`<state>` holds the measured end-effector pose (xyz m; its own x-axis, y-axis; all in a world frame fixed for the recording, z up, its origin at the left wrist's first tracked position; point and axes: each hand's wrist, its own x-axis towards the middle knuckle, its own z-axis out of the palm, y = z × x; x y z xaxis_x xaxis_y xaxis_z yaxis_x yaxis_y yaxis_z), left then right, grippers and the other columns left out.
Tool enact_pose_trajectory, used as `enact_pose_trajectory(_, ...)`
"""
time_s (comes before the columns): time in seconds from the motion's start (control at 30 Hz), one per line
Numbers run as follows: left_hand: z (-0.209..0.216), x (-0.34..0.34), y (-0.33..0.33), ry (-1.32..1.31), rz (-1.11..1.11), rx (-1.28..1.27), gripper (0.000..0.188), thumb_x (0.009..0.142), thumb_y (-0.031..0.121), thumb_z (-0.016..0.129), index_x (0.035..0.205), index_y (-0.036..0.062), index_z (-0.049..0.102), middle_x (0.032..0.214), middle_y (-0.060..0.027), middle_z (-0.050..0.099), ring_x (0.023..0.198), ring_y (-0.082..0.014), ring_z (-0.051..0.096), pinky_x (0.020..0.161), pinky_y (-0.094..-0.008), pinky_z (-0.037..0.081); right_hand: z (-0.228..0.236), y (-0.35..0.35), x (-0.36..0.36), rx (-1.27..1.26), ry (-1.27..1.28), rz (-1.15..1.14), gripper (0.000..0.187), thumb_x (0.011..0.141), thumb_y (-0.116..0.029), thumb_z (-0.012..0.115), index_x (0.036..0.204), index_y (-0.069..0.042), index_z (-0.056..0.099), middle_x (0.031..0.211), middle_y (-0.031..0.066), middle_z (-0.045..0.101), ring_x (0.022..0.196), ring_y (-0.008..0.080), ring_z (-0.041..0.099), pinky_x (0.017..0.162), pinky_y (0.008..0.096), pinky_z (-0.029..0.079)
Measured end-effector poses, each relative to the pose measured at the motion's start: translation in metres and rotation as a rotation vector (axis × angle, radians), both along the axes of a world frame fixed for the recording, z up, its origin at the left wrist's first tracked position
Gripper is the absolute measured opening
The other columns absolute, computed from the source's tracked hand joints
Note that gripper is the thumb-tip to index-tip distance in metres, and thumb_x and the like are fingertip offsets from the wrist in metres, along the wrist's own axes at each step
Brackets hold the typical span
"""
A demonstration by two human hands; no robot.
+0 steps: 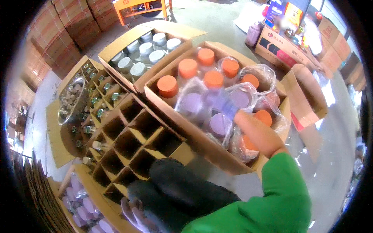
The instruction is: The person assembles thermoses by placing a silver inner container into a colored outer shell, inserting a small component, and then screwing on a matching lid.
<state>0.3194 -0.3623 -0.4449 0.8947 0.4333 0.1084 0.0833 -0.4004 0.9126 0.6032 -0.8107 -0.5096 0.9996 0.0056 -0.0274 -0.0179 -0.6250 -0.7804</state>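
My right hand (221,101), in a thin purple glove, reaches over a cardboard box (194,136) of large jars. Motion smears its fingers, so its grip cannot be made out. Just left of it is a purple-lidded jar (193,102) in clear plastic; another purple lid (241,99) lies to its right. Orange-lidded jars (213,79) stand around them, some in plastic bags. Low in the picture, my left hand (136,214), also gloved, hangs beside my dark-trousered leg with fingers apart and holds nothing visible. It is near a box of purple-lidded jars (85,213).
A carton with cardboard dividers (130,141) holds glass bottles (116,96) at its far left and a clear bowl of stoppers (72,95). Behind stands a box of white-lidded jars (146,49). An empty-looking open carton (305,95) sits at right. Stacked cartons (54,39) line the back left.
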Motion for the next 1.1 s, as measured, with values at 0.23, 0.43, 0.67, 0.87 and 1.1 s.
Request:
enact_pose_trajectory(0.23,-0.024,0.034,-0.003,-0.056,0.05,-0.125,0.044,0.101,0.025,0.05,0.14,0.0057,0.045,0.148,-0.0172,0.041,0.114,-0.0275,0.058,0.091,-0.0366,0.053,-0.075,-0.116,0.03,-0.86,-0.056,-0.333,0.041,0.09,-0.022,0.051,0.123,0.0,0.063,0.114,0.0247,0.067,0.108,0.0375,0.063,0.101,0.0464,0.043)
enact_pose_trajectory(0.43,-0.037,0.033,-0.004,-0.084,0.043,0.046,0.051,0.101,0.024,0.049,0.146,0.0015,0.04,0.145,-0.0111,0.046,0.113,-0.0224,0.056,0.094,-0.0352,0.046,-0.027,-0.075,-0.038,-1.375,0.296,0.414,0.045,0.093,-0.031,0.048,0.125,-0.003,0.063,0.126,0.0223,0.063,0.121,0.0352,0.057,0.108,0.0519,0.036)
enact_pose_trajectory(0.67,-0.038,0.031,-0.006,-0.109,0.105,-0.111,0.055,0.089,0.012,0.064,0.14,0.0038,0.046,0.143,-0.0172,0.046,0.117,-0.0304,0.056,0.094,-0.0413,0.048,-0.026,-0.078,0.017,-1.089,0.539,0.247,0.039,0.088,-0.028,0.056,0.112,-0.002,0.071,0.117,0.0193,0.069,0.108,0.0349,0.067,0.091,0.0507,0.053)
enact_pose_trajectory(0.87,-0.018,0.036,-0.006,-0.151,-0.055,-0.066,0.05,0.099,0.013,0.055,0.143,-0.0049,0.039,0.136,-0.0207,0.053,0.117,-0.0277,0.058,0.1,-0.0351,0.046,-0.072,-0.159,0.114,-0.852,0.409,-0.321,0.036,0.088,-0.025,0.055,0.114,-0.007,0.071,0.114,0.0219,0.069,0.107,0.0374,0.067,0.089,0.0499,0.054)
enact_pose_trajectory(1.1,-0.028,0.06,0.016,-0.064,-0.108,0.164,0.046,0.096,-0.001,0.051,0.14,-0.003,0.042,0.137,-0.0165,0.048,0.109,-0.0227,0.059,0.093,-0.0315,0.048,-0.159,-0.3,0.116,-0.647,0.001,0.081,0.039,0.093,-0.023,0.054,0.128,-0.007,0.061,0.129,0.0127,0.064,0.118,0.0254,0.061,0.103,0.0376,0.047)
